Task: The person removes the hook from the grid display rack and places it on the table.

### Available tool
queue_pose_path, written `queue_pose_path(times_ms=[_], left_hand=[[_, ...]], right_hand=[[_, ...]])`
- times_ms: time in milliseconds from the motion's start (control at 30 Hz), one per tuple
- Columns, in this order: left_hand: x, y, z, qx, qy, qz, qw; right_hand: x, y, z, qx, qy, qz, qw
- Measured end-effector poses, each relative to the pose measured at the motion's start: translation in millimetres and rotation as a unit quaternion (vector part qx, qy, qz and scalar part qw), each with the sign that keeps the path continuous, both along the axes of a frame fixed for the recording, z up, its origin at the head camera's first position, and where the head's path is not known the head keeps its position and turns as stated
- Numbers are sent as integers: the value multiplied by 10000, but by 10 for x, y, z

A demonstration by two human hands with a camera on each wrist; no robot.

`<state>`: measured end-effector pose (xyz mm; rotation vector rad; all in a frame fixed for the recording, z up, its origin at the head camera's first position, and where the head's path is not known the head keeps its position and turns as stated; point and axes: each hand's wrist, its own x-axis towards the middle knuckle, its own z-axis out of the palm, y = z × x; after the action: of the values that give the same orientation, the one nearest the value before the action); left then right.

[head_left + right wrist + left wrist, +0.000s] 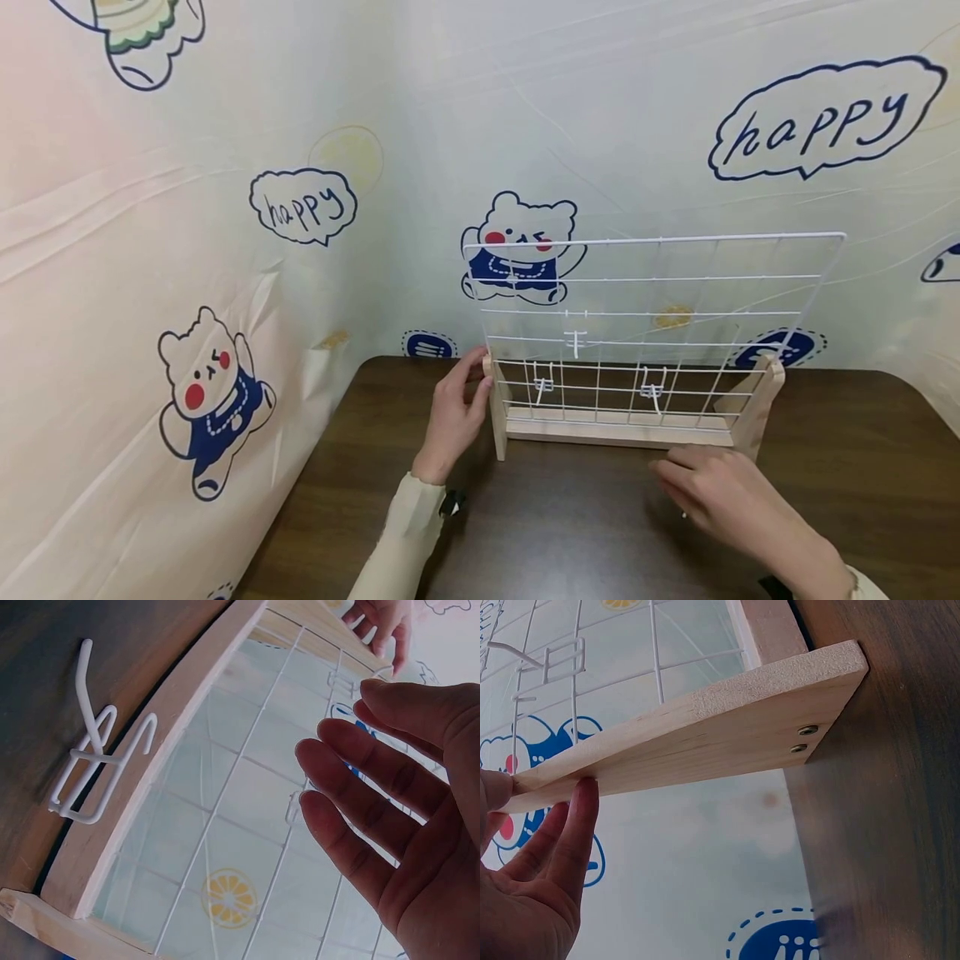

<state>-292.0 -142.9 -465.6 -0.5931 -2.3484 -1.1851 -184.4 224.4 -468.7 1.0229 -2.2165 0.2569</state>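
Note:
A white wire grid rack [660,278] leans back in a wooden stand on the table. My left hand [455,414] pinches the top of the stand's left side panel [705,739], thumb on one face and fingertips on the other. Over the table at the rack's front right is my right hand [720,492], fingers loosely bent and holding nothing. In the right wrist view a loose white wire hook [94,761] shows beside those fingers; the hand mostly hides it in the head view. Three similar hooks hang on the grid: an upper hook [575,342], a left hook [543,386] and a right hook [651,392].
The stand's wooden bottom bar [615,429] joins the left panel to the right side panel [757,408]. A dark brown wooden table [555,525] carries it all. Behind and to the left hangs a printed cloth [405,208] with bears and "happy" bubbles.

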Motion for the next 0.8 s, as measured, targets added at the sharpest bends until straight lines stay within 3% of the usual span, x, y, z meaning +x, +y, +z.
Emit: queue_pose_path(times_ms=[800], left_hand=[[2,10,3,86,-73,-7,9999]], right_hand=[[-7,-48,83,-93,27,97,9999]])
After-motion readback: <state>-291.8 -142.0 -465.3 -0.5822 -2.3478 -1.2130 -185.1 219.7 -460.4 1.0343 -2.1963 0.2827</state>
